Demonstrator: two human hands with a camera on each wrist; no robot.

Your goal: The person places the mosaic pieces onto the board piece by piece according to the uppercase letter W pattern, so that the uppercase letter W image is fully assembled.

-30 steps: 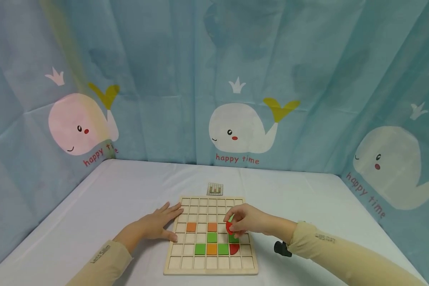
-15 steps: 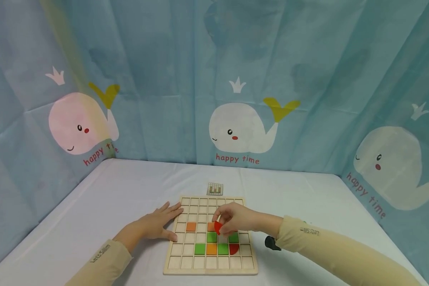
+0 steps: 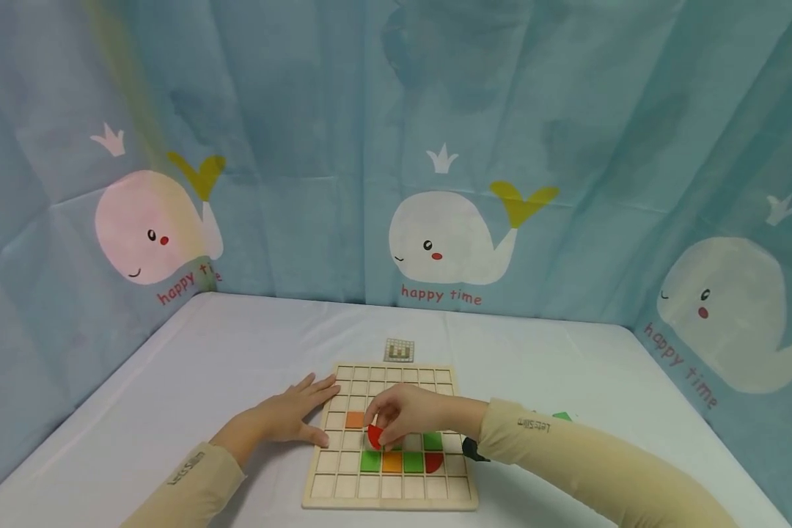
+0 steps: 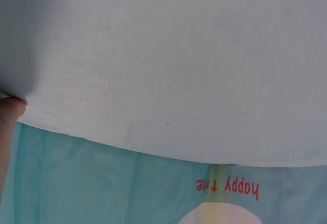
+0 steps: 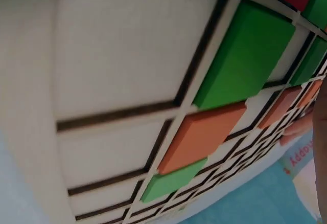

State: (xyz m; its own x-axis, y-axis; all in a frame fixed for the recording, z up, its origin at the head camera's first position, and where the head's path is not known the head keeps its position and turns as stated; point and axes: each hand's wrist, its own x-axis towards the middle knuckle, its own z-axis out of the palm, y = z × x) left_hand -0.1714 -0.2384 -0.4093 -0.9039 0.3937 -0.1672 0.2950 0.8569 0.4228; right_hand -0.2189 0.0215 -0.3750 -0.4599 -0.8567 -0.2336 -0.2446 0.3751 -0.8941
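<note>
A pale wooden grid board (image 3: 389,504) lies on the white table. My right hand (image 3: 409,411) pinches a red rounded-edge tile (image 3: 374,438) between thumb and fingers over the board's left middle cells. In the row below sit a green tile (image 3: 370,461), an orange tile (image 3: 392,462), another green tile (image 3: 413,462) and a red quarter-round tile (image 3: 433,463). An orange-red tile (image 3: 354,419) shows left of the hand, which covers some cells. My left hand (image 3: 297,412) rests with spread fingers at the board's left edge. The right wrist view shows an orange tile (image 5: 202,134) between two green ones.
A small pattern card (image 3: 399,350) lies beyond the board's far edge. Right of the board are a black object (image 3: 477,449), partly behind the sleeve, and a green piece (image 3: 562,416). A blue whale-printed curtain (image 3: 290,220) encloses the table.
My right hand has moved left across the board with the red tile, uncovering cells on the right side. The left hand has stayed at the board's edge.
</note>
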